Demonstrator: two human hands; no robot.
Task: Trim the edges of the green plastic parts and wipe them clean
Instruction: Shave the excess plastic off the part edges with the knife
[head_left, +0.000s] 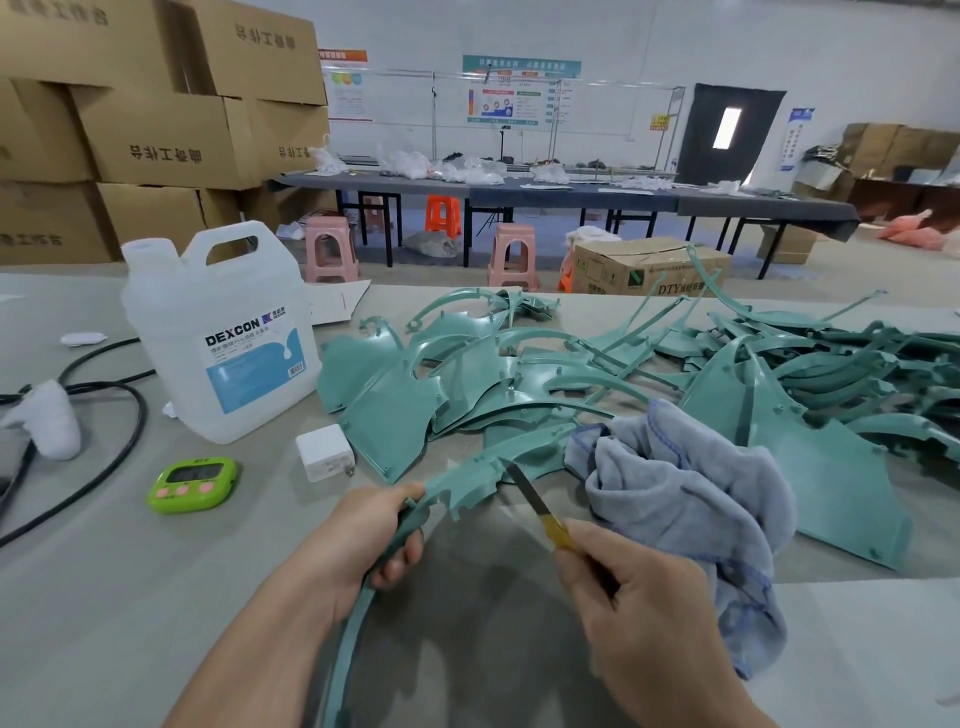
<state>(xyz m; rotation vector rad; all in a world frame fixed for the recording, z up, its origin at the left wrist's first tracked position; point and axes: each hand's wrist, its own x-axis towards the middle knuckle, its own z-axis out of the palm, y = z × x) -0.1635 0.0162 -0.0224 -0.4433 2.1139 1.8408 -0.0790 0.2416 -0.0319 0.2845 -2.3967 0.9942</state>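
Observation:
My left hand (363, 540) grips a long curved green plastic part (470, 480) above the table's near edge; its thin arc runs down past my wrist. My right hand (634, 597) holds a yellow-handled utility knife (535, 506), and the blade tip touches the part's edge. A grey-blue cloth (685, 499) lies crumpled right of the knife, partly under my right hand. A pile of green plastic parts (571, 374) spreads across the table behind.
A white DEXCON jug (218, 338) stands at the left. Near it lie a white charger (324, 452), a green timer (192, 483) and black cables (130, 415). Cardboard boxes (156, 130), stools and long tables fill the room behind.

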